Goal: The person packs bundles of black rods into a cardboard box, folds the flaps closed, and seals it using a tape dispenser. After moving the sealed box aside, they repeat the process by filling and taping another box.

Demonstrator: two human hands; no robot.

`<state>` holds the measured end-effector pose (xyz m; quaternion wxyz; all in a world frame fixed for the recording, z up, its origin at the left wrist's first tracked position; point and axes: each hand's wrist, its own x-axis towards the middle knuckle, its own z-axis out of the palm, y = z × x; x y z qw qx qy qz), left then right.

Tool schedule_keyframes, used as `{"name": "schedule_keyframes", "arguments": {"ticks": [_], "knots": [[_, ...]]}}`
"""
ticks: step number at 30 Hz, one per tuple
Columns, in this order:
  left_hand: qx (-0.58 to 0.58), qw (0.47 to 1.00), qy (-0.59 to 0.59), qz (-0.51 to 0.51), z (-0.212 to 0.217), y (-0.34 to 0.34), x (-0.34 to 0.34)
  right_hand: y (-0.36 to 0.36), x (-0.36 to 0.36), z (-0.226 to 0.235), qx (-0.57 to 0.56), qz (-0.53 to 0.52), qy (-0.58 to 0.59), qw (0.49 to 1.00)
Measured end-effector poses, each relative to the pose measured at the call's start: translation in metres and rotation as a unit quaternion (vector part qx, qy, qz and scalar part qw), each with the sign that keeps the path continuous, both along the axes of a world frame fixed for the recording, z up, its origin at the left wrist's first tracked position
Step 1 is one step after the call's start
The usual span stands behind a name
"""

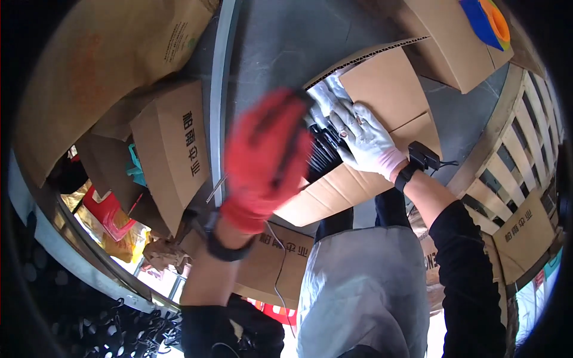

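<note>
My left hand [268,155], in a red and black glove, is raised beside an open cardboard box [382,83]. Motion smears its fingers, so whether it holds anything cannot be told. My right hand [371,142], in a white glove with dark smudges, lies over the box with its fingers stretched out. Its fingertips rest at the edge of a row of thin black pieces [323,150] packed upright inside; their exact kind is unclear. Crumpled silvery plastic film [327,98] shows behind them. The red glove covers part of the box's left side.
Another open carton [173,155] stands at the left, with a teal piece inside. A closed carton at the back right bears a blue and orange tape roll [488,24]. A wooden slatted pallet [513,149] lies at the right. A thin cable [279,262] hangs near my left wrist.
</note>
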<state>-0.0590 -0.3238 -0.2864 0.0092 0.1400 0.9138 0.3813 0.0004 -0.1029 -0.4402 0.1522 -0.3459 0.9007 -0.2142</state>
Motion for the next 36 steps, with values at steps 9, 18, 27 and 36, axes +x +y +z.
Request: {"name": "schedule_keyframes", "arguments": {"ticks": [9,18,27,36], "knots": [[0.090,0.811,-0.578,-0.034,-0.101,-0.024,-0.114,-0.014,-0.016,0.010,-0.048,0.000,0.032,0.998],[-0.219,0.931,-0.290,0.035,-0.117,0.077,-0.013,0.005,-0.004,0.015,0.029,0.012,-0.143,0.989],[-0.225,0.966,-0.030,0.125,-0.153,0.079,0.003,0.025,0.029,-0.016,-0.110,-0.027,0.067,0.991],[-0.211,0.971,-0.054,0.093,-0.157,0.074,0.000,0.032,0.027,-0.008,-0.156,-0.177,0.171,0.956]]}}
